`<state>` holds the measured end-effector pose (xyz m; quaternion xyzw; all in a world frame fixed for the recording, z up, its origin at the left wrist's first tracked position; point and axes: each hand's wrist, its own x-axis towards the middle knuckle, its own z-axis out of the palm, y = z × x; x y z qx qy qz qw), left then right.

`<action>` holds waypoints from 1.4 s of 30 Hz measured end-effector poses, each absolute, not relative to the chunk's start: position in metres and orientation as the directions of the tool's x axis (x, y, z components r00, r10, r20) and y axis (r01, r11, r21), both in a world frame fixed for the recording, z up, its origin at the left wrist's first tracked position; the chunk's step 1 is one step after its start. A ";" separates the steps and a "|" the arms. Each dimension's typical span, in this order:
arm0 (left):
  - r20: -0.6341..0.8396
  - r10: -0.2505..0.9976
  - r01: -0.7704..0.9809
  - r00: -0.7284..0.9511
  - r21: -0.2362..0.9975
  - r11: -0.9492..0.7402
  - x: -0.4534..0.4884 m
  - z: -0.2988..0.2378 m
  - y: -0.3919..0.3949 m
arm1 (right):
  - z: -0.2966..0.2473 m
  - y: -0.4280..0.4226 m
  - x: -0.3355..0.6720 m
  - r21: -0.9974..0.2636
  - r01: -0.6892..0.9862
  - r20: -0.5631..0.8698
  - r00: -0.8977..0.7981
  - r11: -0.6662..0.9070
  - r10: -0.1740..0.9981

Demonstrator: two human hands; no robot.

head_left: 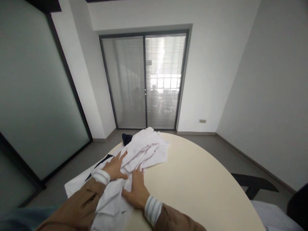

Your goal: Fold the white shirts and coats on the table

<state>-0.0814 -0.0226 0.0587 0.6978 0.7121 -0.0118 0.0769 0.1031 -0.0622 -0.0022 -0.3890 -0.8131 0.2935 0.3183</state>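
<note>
A white garment, wrinkled and partly folded, lies on the left part of a round cream table. Dark navy patches show at its far left edge and along its left side. Flat on the cloth rests my left hand, fingers spread and pointing away from me. My right hand presses on the garment's right edge, its fingers extended and the thumb apart. Between the hands the fabric is bunched. The near end of the white cloth runs down toward my body, between my two brown sleeves.
A black chair armrest stands beyond the table's right edge, with light grey cloth below it. Glass sliding doors with blinds are in the far wall. A frosted glass panel stands on the left.
</note>
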 end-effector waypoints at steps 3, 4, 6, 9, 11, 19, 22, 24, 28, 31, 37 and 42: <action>-0.103 0.994 0.999 -0.021 0.024 0.024 -0.102 0.054 -0.005 | 0.001 -0.042 0.127 -0.784 0.341 0.323 -0.489 0.519 0.810; -0.075 0.997 1.000 -0.026 0.012 0.027 -0.107 0.051 0.001 | -0.001 -0.036 0.138 -0.763 0.380 0.328 -0.469 0.523 0.820; -0.006 0.999 0.999 -0.041 0.011 0.041 -0.114 0.042 0.011 | -0.007 -0.026 0.165 -0.654 0.497 0.342 -0.478 0.570 0.809; 0.087 0.994 0.997 -0.070 0.038 0.067 -0.116 0.031 0.020 | -0.014 -0.015 0.207 -0.510 0.614 0.327 -0.509 0.602 0.796; 0.127 0.989 0.996 -0.076 0.064 0.068 -0.116 0.028 0.022 | -0.015 -0.009 0.233 -0.450 0.662 0.334 -0.498 0.600 0.800; 0.135 0.988 0.989 -0.077 0.133 0.059 -0.109 0.015 0.006 | -0.014 0.000 0.288 -0.396 0.739 0.346 -0.430 0.545 0.834; 0.145 0.987 0.993 -0.069 0.101 0.055 -0.106 0.010 0.009 | -0.018 0.000 0.288 -0.401 0.733 0.361 -0.425 0.550 0.830; 0.151 0.988 0.996 -0.041 0.087 0.028 -0.104 0.010 0.015 | -0.020 -0.001 0.288 -0.396 0.733 0.366 -0.426 0.553 0.827; 0.128 0.988 0.995 -0.084 0.058 0.077 -0.098 0.015 0.025 | -0.020 -0.002 0.291 -0.394 0.726 0.347 -0.449 0.563 0.823; 0.088 0.984 0.986 -0.156 0.072 0.149 -0.087 0.023 0.023 | -0.019 -0.003 0.293 -0.411 0.725 0.325 -0.450 0.553 0.832; 0.165 0.977 0.981 -0.134 0.162 0.107 -0.045 0.041 0.018 | -0.019 -0.003 0.295 -0.430 0.717 0.322 -0.447 0.549 0.835; 0.259 0.947 0.980 -0.190 0.112 0.166 -0.022 0.034 0.029 | -0.017 -0.003 0.297 -0.415 0.730 0.318 -0.442 0.542 0.839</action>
